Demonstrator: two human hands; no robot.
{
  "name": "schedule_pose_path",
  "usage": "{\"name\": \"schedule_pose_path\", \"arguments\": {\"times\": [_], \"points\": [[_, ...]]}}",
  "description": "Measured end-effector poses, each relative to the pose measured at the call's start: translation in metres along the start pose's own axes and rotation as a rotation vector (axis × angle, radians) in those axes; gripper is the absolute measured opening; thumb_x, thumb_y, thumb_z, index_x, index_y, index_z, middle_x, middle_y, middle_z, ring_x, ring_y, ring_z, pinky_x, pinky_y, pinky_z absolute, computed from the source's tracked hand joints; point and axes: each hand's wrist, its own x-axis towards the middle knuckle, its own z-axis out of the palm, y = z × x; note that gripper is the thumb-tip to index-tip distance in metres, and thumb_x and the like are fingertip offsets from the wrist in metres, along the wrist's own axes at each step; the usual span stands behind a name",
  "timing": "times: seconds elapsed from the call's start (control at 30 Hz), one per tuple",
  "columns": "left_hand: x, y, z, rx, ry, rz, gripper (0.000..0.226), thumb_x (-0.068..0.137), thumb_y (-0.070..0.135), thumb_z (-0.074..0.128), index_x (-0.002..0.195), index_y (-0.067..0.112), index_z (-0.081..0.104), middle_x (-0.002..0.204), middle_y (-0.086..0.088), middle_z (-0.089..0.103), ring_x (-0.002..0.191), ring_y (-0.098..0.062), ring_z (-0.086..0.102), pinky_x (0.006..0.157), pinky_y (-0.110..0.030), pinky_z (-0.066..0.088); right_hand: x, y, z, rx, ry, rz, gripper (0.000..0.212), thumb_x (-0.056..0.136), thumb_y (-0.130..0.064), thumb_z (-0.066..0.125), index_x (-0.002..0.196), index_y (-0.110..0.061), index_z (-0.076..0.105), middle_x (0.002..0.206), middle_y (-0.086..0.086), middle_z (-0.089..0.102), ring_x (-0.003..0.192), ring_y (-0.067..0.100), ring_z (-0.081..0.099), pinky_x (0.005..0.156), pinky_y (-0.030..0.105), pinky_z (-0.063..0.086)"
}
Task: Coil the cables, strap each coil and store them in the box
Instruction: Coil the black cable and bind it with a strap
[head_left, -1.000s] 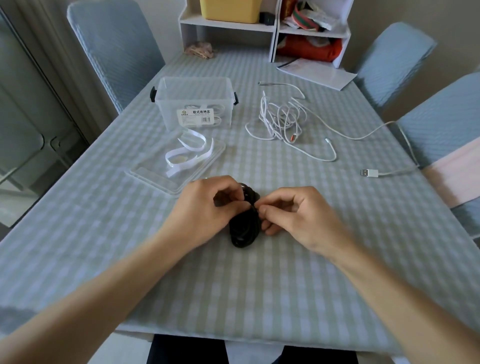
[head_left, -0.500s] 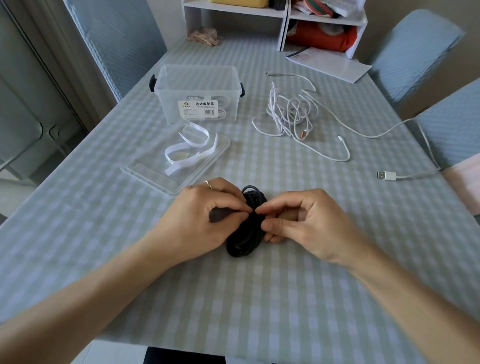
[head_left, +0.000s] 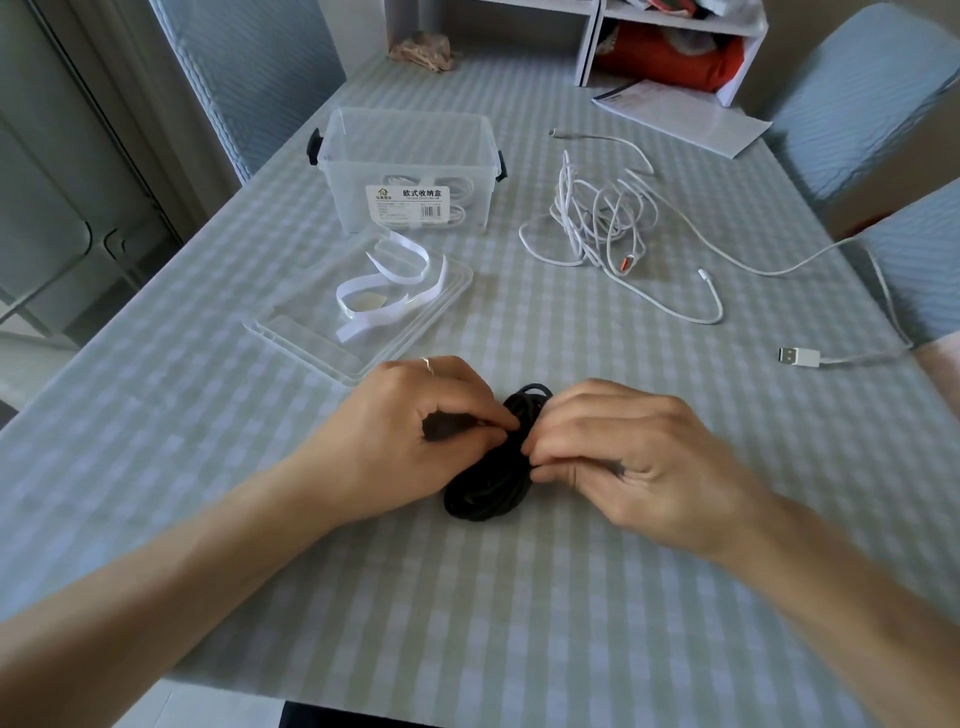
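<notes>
Hands are meeting at the middle of a coiled black cable (head_left: 488, 483) that is lying on the checked tablecloth (head_left: 519, 623) near the table's front edge. Your left hand (head_left: 410, 447) is curling its fingers and thumb in from the left and pinching at the coil's waist; a ring (head_left: 426, 365) is showing on one finger. Your right hand (head_left: 634, 457) is closing in from the right, its fingertips pinching the same waist, with a dark strip showing between the fingers. Whether that strip is a strap or part of the cable, you cannot tell from this view. Both loop ends of the coil are sticking out, one above the hands and one below.

Beyond your left hand, the clear lid (head_left: 363, 332) is lying flat, carrying loose white straps (head_left: 384, 286). Just behind the lid, the clear storage box (head_left: 410, 176) is standing open, with white cable coils showing faintly through its wall beside the label. To the right of the box, a tangled white cable bundle (head_left: 597, 218) is sprawling loose, and a separate white lead is trailing towards the table's right edge, ending in a USB plug (head_left: 797, 356). Papers (head_left: 680, 114) are lying at the far right corner, in front of a white shelf unit (head_left: 670, 36).
</notes>
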Motion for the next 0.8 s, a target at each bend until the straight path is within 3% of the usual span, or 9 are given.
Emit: {"name": "schedule_pose_path", "arguments": {"times": [0.1, 0.23, 0.33, 0.4, 0.53, 0.67, 0.8], "points": [[0.001, 0.007, -0.003, -0.084, 0.01, -0.171, 0.015, 0.082, 0.013, 0.077, 0.089, 0.027, 0.078, 0.085, 0.02, 0.073, 0.086, 0.005, 0.067, 0.078, -0.008, 0.046, -0.003, -0.006, 0.008, 0.004, 0.046, 0.077, 0.001, 0.083, -0.009, 0.075, 0.083, -0.01, 0.075, 0.084, -0.004, 0.07, 0.081, 0.016, 0.065, 0.072, 0.032, 0.053], [-0.005, 0.014, 0.0, -0.052, 0.026, -0.232, 0.019, 0.084, 0.012, 0.074, 0.088, 0.03, 0.077, 0.083, 0.022, 0.073, 0.085, 0.005, 0.067, 0.075, -0.008, 0.046, 0.0, -0.024, 0.022, -0.05, 0.097, 0.153, 0.003, 0.082, -0.017, 0.075, 0.082, -0.015, 0.075, 0.08, -0.008, 0.07, 0.075, 0.012, 0.062, 0.07, 0.027, 0.049], [-0.016, 0.018, 0.0, -0.037, 0.039, -0.172, 0.032, 0.089, 0.001, 0.062, 0.101, 0.027, 0.076, 0.094, 0.023, 0.073, 0.095, 0.007, 0.066, 0.082, -0.012, 0.049, 0.002, -0.032, 0.025, -0.019, 0.132, 0.247, 0.003, 0.081, -0.019, 0.075, 0.08, -0.016, 0.076, 0.088, -0.01, 0.069, 0.076, 0.005, 0.063, 0.07, 0.022, 0.05], [-0.023, 0.017, -0.003, -0.001, 0.011, -0.086, 0.038, 0.088, 0.004, 0.059, 0.117, 0.026, 0.068, 0.106, 0.027, 0.07, 0.1, 0.004, 0.066, 0.086, -0.02, 0.051, 0.002, -0.034, 0.025, 0.001, 0.156, 0.301, 0.002, 0.08, -0.019, 0.076, 0.079, -0.018, 0.077, 0.095, -0.011, 0.068, 0.078, 0.001, 0.063, 0.07, 0.017, 0.049], [-0.028, 0.012, -0.01, 0.014, -0.106, -0.037, 0.06, 0.081, 0.018, 0.066, 0.137, 0.023, 0.047, 0.116, 0.027, 0.067, 0.108, -0.002, 0.065, 0.089, -0.026, 0.049, 0.007, -0.042, 0.02, 0.112, 0.108, 0.472, 0.007, 0.08, -0.017, 0.079, 0.077, -0.022, 0.076, 0.078, -0.012, 0.072, 0.074, 0.008, 0.067, 0.066, 0.025, 0.05], [-0.024, 0.011, -0.011, -0.036, -0.093, -0.091, 0.047, 0.085, 0.015, 0.074, 0.125, 0.019, 0.05, 0.108, 0.028, 0.07, 0.105, 0.002, 0.065, 0.089, -0.022, 0.048, 0.016, -0.045, 0.015, 0.164, 0.073, 0.714, 0.01, 0.081, -0.025, 0.079, 0.072, -0.027, 0.074, 0.066, -0.012, 0.07, 0.061, 0.01, 0.064, 0.06, 0.029, 0.051], [-0.021, 0.012, -0.012, -0.063, -0.093, -0.153, 0.033, 0.086, 0.014, 0.073, 0.112, 0.019, 0.053, 0.102, 0.029, 0.071, 0.096, -0.004, 0.069, 0.08, -0.03, 0.051, 0.026, -0.044, 0.012, 0.198, 0.073, 0.874, 0.014, 0.08, -0.028, 0.079, 0.068, -0.026, 0.072, 0.062, -0.007, 0.069, 0.051, 0.006, 0.059, 0.052, 0.026, 0.046]]}}
